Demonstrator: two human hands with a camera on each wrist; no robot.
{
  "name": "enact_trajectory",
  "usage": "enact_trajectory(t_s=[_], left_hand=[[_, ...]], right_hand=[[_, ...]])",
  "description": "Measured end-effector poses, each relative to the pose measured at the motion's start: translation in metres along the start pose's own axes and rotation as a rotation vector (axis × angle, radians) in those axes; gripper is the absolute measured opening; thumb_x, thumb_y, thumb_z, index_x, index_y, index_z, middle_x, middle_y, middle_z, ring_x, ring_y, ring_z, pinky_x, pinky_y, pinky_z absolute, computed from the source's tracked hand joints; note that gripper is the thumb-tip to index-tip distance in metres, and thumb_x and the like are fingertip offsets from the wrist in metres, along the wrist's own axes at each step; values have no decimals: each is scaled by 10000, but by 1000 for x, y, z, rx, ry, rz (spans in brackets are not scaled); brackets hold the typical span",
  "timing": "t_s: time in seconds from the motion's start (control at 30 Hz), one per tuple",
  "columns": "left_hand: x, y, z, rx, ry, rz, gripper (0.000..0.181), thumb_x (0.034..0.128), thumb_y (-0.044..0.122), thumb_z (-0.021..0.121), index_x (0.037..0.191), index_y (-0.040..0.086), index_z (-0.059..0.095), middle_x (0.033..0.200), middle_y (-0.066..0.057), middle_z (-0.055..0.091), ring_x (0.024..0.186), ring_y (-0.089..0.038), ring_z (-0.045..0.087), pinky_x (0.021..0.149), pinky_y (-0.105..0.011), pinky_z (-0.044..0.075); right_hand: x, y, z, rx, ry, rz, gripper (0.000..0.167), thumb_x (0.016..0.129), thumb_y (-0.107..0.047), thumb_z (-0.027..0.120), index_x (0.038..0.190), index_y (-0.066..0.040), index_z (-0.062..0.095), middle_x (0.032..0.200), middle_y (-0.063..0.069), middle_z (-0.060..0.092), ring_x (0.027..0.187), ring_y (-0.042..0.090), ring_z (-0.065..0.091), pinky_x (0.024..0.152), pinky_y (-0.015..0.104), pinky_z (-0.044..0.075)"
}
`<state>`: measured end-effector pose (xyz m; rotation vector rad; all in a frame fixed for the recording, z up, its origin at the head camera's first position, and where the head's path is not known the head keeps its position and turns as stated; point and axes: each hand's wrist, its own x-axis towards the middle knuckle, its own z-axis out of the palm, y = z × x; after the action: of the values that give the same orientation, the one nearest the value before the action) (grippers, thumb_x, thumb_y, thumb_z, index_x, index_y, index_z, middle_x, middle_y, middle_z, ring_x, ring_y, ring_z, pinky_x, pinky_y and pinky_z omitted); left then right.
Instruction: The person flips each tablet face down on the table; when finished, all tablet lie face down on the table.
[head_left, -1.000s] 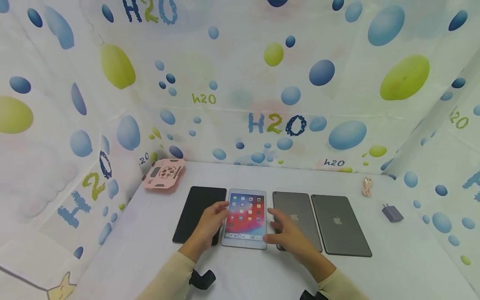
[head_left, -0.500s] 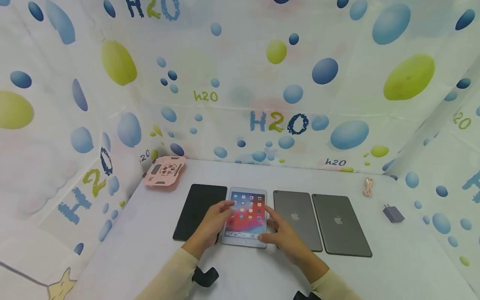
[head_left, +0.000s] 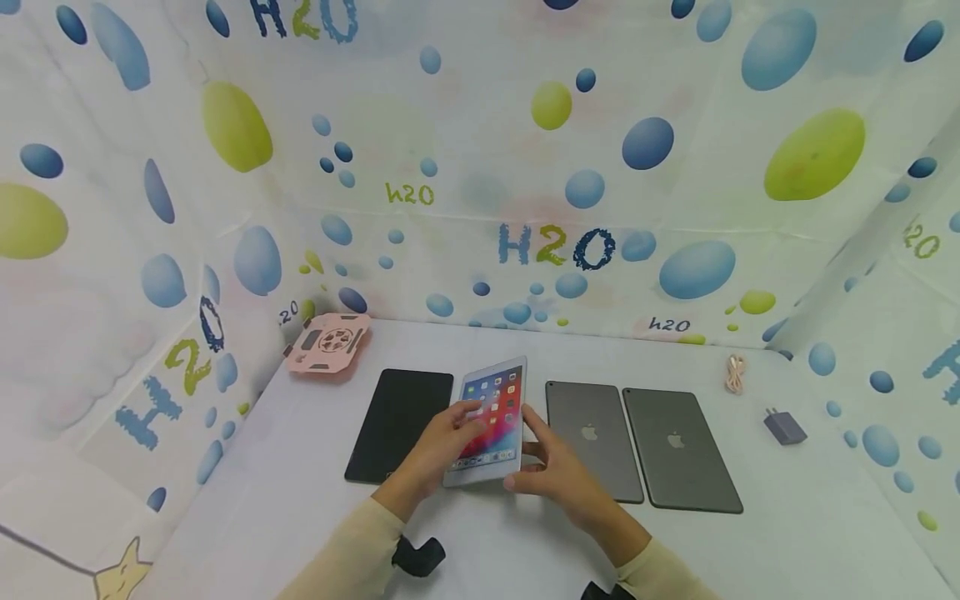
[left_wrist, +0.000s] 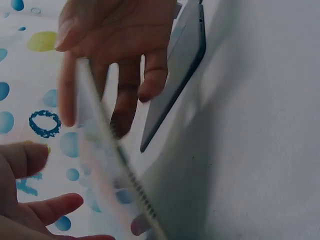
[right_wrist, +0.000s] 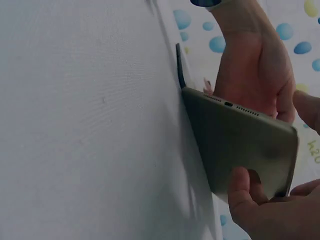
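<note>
A white-framed tablet point(head_left: 491, 392) with a lit screen of app icons leans in the head view, its right side raised from the table. My right hand point(head_left: 566, 479) holds that raised side, with curled fingertips on the grey back point(right_wrist: 235, 135) in the right wrist view. Over the screen's left part lies my left hand point(head_left: 438, 450), fingers extended; whether they touch the glass cannot be told. Left of it is a black tablet point(head_left: 397, 417), dark and flat. Right of my right hand lies a grey tablet point(head_left: 592, 425), back up.
Another grey tablet point(head_left: 678, 446) lies beside the first. A pink fan-like stand point(head_left: 330, 343) sits at the back left. A coiled cable point(head_left: 735, 375) and a plug adapter point(head_left: 785, 427) lie on the white table point(head_left: 847, 517) at right. Printed cloth point(head_left: 465, 150) hangs behind.
The white tablet lay flat before; its right side is now lifted and it tilts leftward. My right hand has moved left onto its edge, and my left hand has shifted slightly right over the screen.
</note>
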<state>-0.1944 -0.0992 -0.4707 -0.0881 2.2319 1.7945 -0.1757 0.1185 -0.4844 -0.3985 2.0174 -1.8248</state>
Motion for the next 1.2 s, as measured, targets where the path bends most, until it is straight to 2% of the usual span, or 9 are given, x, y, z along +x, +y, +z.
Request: enact_trajectory(t_s=[0.07, 0.17, 0.33, 0.47, 0.67, 0.77, 0.93, 1.07, 1.2], left_hand=[[-1, 1, 4, 60, -26, 24, 667, 970, 470, 647, 1533, 167, 457, 1528, -189, 457, 1350, -401, 463, 1074, -673, 399], [-2, 2, 9, 122, -69, 84, 792, 934, 559, 656, 1576, 182, 385, 1566, -187, 413, 1380, -431, 446, 1059, -685, 406], [-3, 4, 12, 145, -110, 177, 807, 933, 569, 654, 1598, 222, 357, 1600, -179, 364, 1411, -456, 421, 1072, -658, 410], [-5, 6, 15, 174, -103, 205, 786, 944, 605, 613, 1606, 288, 333, 1617, -169, 355, 1426, -453, 412, 1082, -663, 397], [-10, 6, 16, 86, -85, 246, 685, 1008, 569, 524, 1609, 322, 306, 1634, -78, 357, 1455, -402, 397, 1110, -638, 380], [-11, 6, 17, 54, -86, 279, 656, 1026, 539, 510, 1610, 332, 296, 1641, -23, 341, 1482, -357, 367, 1127, -614, 374], [-12, 3, 17, -22, -108, 296, 629, 1043, 479, 510, 1612, 317, 299, 1645, -72, 333, 1456, -427, 382, 1042, -657, 440], [-10, 0, 15, -129, -142, 298, 616, 1053, 427, 509, 1615, 275, 306, 1646, -111, 323, 1433, -469, 388, 1003, -692, 447], [-7, 0, 13, -229, -169, 303, 617, 1060, 388, 509, 1618, 224, 302, 1638, -123, 333, 1432, -443, 398, 1044, -680, 408]], right_hand=[[-1, -1, 4, -65, -33, -11, 1077, 849, -205, 825, 1644, -335, 111, 1582, 198, 369, 1226, 374, 592, 947, 453, 568], [0, -3, 10, -173, -51, -61, 1104, 849, -273, 833, 1641, -375, 70, 1654, 140, 274, 1284, 369, 574, 979, 440, 554], [4, -3, 19, -237, -28, -173, 1132, 853, -323, 836, 1648, -329, 30, 1709, 3, 140, 1442, 312, 439, 1020, 378, 530], [6, -4, 24, -256, 2, -251, 1127, 875, -265, 812, 1651, -287, -6, 1717, -7, 75, 1478, 329, 379, 1016, 402, 533], [9, -13, 30, -345, 31, -364, 1089, 900, -221, 776, 1651, -279, -10, 1721, -41, 13, 1542, 331, 216, 1067, 573, 456], [7, -16, 30, -414, 38, -384, 1082, 894, -233, 779, 1652, -278, 8, 1720, -53, 10, 1557, 317, 152, 1109, 632, 376], [3, -20, 27, -489, 43, -391, 1049, 878, -232, 790, 1656, -239, 86, 1722, -25, 31, 1563, 337, 127, 1161, 654, 272], [3, -22, 25, -504, 47, -423, 990, 878, -239, 798, 1647, -198, 176, 1722, 6, 81, 1542, 372, 171, 1126, 691, 305], [5, -24, 22, -523, 65, -448, 958, 863, -271, 824, 1629, -178, 256, 1710, -15, 157, 1515, 362, 227, 1104, 684, 336]])
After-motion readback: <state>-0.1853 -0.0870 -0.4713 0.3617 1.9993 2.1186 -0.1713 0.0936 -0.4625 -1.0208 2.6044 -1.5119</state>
